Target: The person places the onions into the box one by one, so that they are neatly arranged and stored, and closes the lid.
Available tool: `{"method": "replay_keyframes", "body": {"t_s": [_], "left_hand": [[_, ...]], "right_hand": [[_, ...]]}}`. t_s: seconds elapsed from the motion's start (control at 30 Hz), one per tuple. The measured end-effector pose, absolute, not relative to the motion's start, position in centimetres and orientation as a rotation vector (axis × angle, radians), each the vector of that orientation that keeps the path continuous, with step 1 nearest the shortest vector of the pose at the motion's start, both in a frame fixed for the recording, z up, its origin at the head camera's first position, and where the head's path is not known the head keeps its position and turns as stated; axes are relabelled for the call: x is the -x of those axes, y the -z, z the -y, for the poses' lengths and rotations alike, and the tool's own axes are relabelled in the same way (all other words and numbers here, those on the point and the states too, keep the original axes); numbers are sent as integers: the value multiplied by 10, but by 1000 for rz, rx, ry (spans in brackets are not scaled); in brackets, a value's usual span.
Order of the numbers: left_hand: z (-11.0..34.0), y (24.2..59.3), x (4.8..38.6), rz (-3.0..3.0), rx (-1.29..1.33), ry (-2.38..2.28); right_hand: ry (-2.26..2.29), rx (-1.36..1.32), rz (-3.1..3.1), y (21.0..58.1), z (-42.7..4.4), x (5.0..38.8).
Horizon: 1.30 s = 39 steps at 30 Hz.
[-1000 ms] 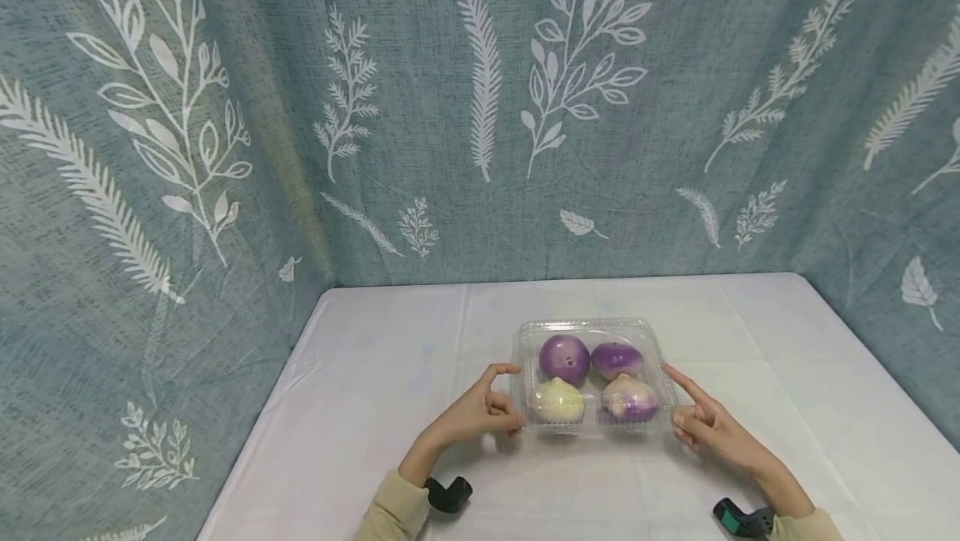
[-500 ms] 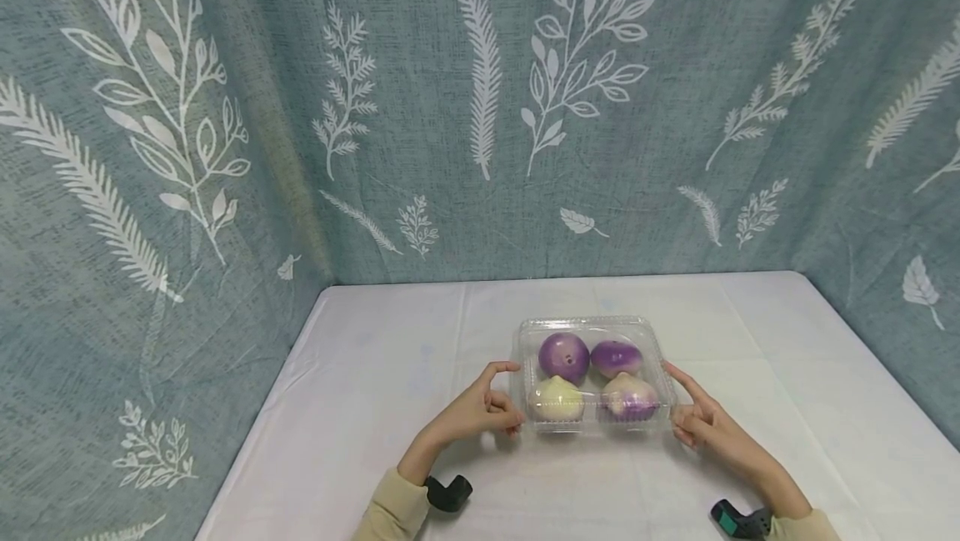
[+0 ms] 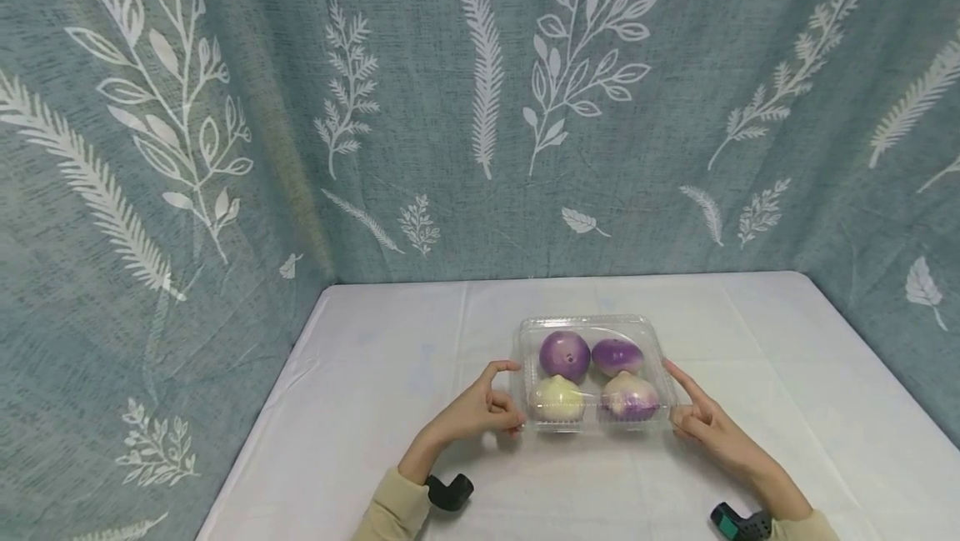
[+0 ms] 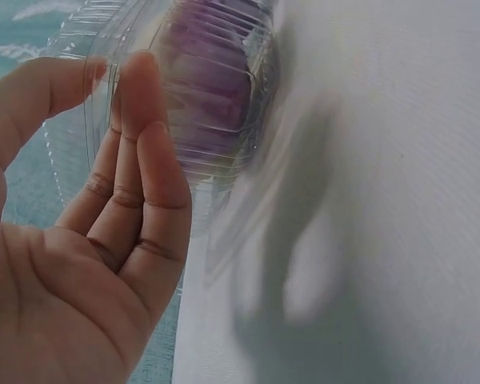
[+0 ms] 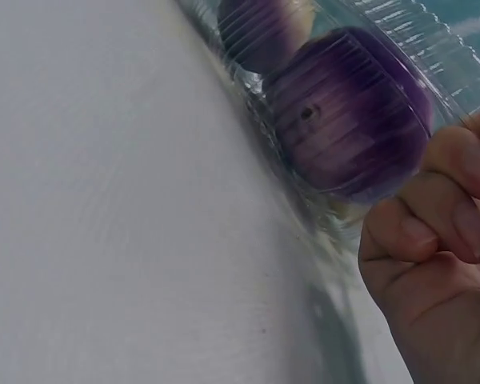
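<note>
A clear plastic clamshell container sits on the table with its ribbed lid down. Inside are several onion-like bulbs: a round purple one, an oval purple one, a pale yellow one and a white-and-purple one. My left hand holds the container's left edge, thumb near the front corner and index finger bent toward the side. At the right edge, my right hand holds the container near its front corner, index finger stretched along the side and other fingers curled. In the right wrist view, purple bulbs show through the wall.
A white cloth covers the table. Blue-green curtains with white leaf prints hang behind and at both sides. A black wrist device shows by the left sleeve, another black device by the right sleeve.
</note>
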<state>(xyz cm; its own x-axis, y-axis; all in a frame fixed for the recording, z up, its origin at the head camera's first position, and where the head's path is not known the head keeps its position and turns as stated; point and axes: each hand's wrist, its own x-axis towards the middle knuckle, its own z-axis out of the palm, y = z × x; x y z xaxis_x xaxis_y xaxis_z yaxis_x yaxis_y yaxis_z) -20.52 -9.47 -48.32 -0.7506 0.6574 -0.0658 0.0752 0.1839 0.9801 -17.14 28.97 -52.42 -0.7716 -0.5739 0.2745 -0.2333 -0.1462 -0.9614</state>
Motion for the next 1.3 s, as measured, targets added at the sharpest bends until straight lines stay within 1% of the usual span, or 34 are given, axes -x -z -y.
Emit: {"method": "replay_keyframes", "body": {"t_s": [0.23,0.5,0.6,0.83,0.97,1.07,1.3], "left_hand": [[94,485,206,-2008,-677,-1596],[97,482,207,-2035,-677,-1571],[98,483,206,-2048,-699,-1564],[96,488,206,-2109,-721,-1547],[97,489,204,-2172,-698,-1537],[99,489,204,-2218,-682,-1531],[107,487,212,-2485,-688,-1483]], "right_hand": [[1935,787,-1923,519,-293,169],[1914,801,-1938,519,-297,172],[1866,810,-2031,519,-300,172],[1753,707,-2251,519,-312,173],[1743,782,-2295,519,-320,176],[1705,771,-2389,517,-323,178],[1389,592,-2800,504,-326,187]]}}
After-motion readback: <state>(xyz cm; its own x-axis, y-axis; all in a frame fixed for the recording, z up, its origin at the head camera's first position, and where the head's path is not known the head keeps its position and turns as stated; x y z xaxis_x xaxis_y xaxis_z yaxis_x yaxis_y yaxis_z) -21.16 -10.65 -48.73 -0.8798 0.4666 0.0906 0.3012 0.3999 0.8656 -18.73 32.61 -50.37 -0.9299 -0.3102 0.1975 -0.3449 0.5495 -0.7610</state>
